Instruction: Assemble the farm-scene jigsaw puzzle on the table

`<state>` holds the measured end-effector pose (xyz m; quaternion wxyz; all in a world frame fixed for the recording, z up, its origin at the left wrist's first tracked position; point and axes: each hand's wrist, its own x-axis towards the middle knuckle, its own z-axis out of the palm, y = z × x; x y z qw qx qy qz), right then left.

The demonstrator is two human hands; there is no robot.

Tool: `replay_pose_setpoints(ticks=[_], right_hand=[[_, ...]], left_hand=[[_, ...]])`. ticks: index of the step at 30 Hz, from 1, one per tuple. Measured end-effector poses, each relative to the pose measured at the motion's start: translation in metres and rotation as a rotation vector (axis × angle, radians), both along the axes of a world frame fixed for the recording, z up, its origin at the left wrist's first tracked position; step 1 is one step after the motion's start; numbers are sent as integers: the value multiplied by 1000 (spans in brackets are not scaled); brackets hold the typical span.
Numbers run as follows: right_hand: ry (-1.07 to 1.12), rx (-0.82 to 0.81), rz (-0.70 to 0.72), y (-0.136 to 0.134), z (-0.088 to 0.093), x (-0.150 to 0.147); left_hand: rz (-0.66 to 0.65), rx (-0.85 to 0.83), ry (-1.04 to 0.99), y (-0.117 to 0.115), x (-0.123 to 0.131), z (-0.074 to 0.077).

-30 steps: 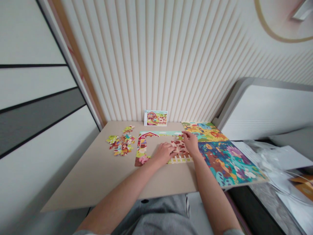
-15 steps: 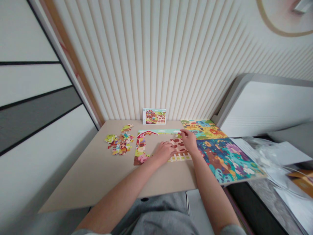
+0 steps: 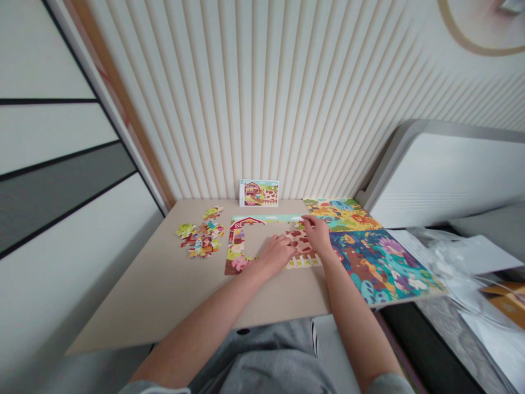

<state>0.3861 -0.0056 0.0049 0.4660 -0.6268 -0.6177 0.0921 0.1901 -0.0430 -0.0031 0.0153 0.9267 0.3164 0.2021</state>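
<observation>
The left hand (image 3: 276, 253) lies low over the near edge of a part-built farm jigsaw puzzle (image 3: 246, 241), its fingers close together and curled onto brown-spotted cow pieces (image 3: 297, 243). The right hand (image 3: 315, 235) is just beside it, fingertips (image 3: 305, 220) narrowed at the far side of those pieces. Whether either hand grips a piece is hidden.

The puzzle sits near the middle of a beige table (image 3: 164, 295), with a red barn at its far left corner and a white fence along its near edge. Its middle is unfilled on the left. A small heap of loose pieces (image 3: 200, 235) lies to the left. A picture card (image 3: 258, 192) stands against the ribbed wall (image 3: 262, 98) at the far edge. To the right, a colourful animal board (image 3: 381, 268) overhangs the table, beside a plastic bag (image 3: 447, 260) and papers (image 3: 471, 254).
</observation>
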Motion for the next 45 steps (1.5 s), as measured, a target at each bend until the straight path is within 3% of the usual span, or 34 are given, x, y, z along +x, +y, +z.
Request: replay_pose_setpoints(ticks=[22,32,45], right_hand=[[-42,-22,6,-3,4,-1],[-44,-34,0,-3,5,-2],[-33,-40,7,-6,4,-3]], left_hand=[[8,1,15,-3,-4,6],[-147,59,8,-12,-6,4],[-138,87,-21,-13,-8,-1]])
